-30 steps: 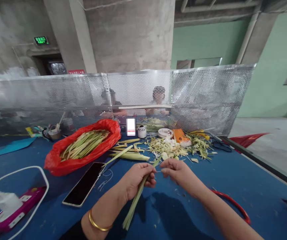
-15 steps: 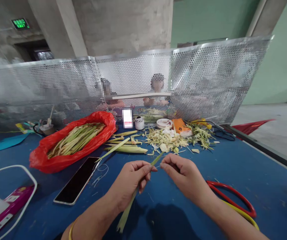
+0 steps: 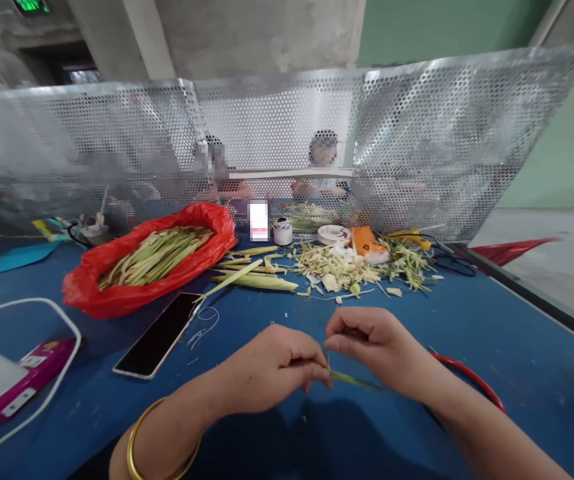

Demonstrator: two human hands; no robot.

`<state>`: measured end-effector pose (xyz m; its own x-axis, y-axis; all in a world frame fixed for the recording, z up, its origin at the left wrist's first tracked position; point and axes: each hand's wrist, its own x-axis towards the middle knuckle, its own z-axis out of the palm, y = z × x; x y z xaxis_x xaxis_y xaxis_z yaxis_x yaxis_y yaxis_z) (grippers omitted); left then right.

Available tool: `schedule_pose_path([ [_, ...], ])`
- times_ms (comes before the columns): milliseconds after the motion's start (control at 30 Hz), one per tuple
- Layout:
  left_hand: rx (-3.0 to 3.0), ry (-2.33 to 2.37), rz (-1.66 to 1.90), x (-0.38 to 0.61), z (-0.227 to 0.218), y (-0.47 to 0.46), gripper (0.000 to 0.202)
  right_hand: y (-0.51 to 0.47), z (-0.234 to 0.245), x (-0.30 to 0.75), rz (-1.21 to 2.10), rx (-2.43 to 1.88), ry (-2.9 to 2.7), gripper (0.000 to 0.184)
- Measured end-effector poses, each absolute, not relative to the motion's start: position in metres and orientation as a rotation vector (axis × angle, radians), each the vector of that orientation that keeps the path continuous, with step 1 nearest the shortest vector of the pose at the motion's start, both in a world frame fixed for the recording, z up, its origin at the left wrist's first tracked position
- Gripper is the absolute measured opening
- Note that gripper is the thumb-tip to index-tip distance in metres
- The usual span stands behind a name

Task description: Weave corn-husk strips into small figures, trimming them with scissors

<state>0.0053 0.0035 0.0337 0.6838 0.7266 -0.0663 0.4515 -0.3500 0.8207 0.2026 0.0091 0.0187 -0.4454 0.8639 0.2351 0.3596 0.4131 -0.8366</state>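
My left hand (image 3: 274, 368) is closed in a pinch on a thin green leaf strip (image 3: 354, 381) just above the blue table (image 3: 267, 433). My right hand (image 3: 374, 347) is closed too, its fingertips pinched at the same strip's near end, right beside the left thumb. The strip sticks out to the right under my right hand, and most of it is hidden. A gold bangle (image 3: 139, 443) circles my left wrist.
A red bag of green leaf strips (image 3: 147, 267) lies at the back left, a black phone (image 3: 159, 333) in front of it. Loose stalks (image 3: 254, 277), a heap of trimmings (image 3: 351, 267), tape rolls and a red ring (image 3: 471, 380) lie around. People sit behind the perforated metal screen (image 3: 417, 133).
The long strip that stood up between my hands has turned flat and now points right under my right hand. Both hands have dropped lower and closer to me; the view has tilted down.
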Motion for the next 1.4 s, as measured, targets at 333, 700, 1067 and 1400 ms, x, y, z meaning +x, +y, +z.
schedule_pose_path([
  [333, 1.614, 0.862, 0.859, 0.004, 0.019, 0.012, 0.026, 0.005, -0.011, 0.173, 1.258, -1.15, -1.357, 0.033],
  [700, 1.469, 1.067, 1.045, 0.009, 0.009, 0.016, 0.015, -0.009, -0.019, 0.174, 0.11, -0.917, -1.984, 0.015],
  [1067, 1.905, 1.269, 0.993, 0.01, 0.006, 0.015, 0.015, -0.013, -0.005, 0.167, 0.277, -0.791, -2.061, 0.02],
  [1400, 1.811, 0.949, 0.644, 0.01, 0.014, 0.009, 0.012, 0.015, 0.005, 0.202, 0.615, -1.044, -1.847, 0.02],
])
